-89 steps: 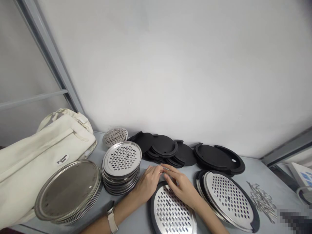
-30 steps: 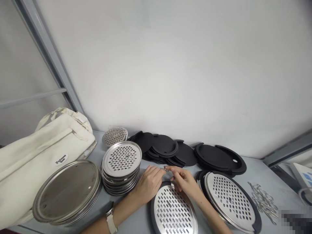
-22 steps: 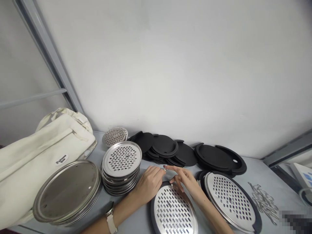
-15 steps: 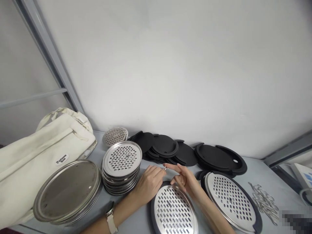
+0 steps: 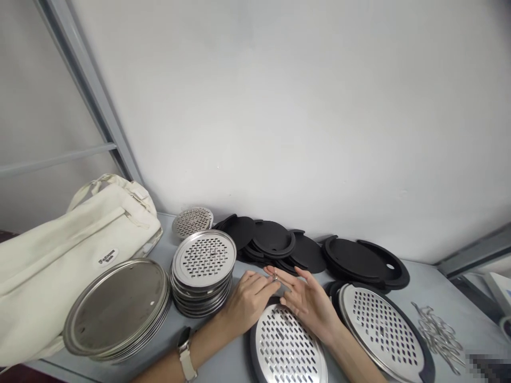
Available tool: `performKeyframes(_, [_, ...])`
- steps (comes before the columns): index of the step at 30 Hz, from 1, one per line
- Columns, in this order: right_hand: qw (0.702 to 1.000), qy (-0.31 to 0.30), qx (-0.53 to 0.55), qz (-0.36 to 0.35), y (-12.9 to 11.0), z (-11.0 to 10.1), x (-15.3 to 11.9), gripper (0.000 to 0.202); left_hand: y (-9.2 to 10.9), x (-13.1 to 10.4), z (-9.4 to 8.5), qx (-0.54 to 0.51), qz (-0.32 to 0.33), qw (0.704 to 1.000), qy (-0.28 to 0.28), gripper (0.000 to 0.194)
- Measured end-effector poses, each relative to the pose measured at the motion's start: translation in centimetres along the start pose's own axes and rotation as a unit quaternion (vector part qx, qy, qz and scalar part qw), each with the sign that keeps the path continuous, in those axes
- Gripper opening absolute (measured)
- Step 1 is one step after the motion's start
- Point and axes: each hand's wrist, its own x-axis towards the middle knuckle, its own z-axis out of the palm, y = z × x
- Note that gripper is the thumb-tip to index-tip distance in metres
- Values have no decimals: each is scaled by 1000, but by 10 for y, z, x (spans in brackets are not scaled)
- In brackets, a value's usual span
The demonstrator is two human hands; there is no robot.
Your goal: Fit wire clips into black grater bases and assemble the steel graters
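Observation:
My left hand [image 5: 248,301], with a watch on its wrist, rests at the far edge of a perforated steel disc in a black rim [image 5: 289,348]. Its fingertips pinch a small wire clip [image 5: 274,275]. My right hand [image 5: 312,304] lies just right of it above the same disc. Its fingers are spread, and the index finger reaches to the clip. A stack of perforated steel discs [image 5: 204,261] stands directly left of my left hand.
A second rimmed perforated disc [image 5: 382,331] lies at the right, with a heap of wire clips [image 5: 439,335] beyond it. Black rubber lids [image 5: 275,242] line the wall. A stack of plain steel discs [image 5: 117,306], a small perforated disc [image 5: 192,221] and a white canvas bag [image 5: 59,260] sit at the left.
My right hand has opened, its fingers spreading and its palm turning up. The clip stays at my left fingertips. The view has shifted slightly to the left.

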Motion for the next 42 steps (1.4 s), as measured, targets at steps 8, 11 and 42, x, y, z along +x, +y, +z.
performKeyframes(8, [836, 91, -504, -197, 0, -4, -2, 37, -5, -2, 0, -17, -50, 999, 7, 29])
performKeyframes(11, [793, 82, -562, -220, 2, 0, -5, 38, -5, -3, 0, -14, -62, 998, -5, 27])
performKeyframes(42, [937, 98, -307, -136, -7, -8, 0, 49, 2, 1, -1, 15, -51, 999, 4, 20])
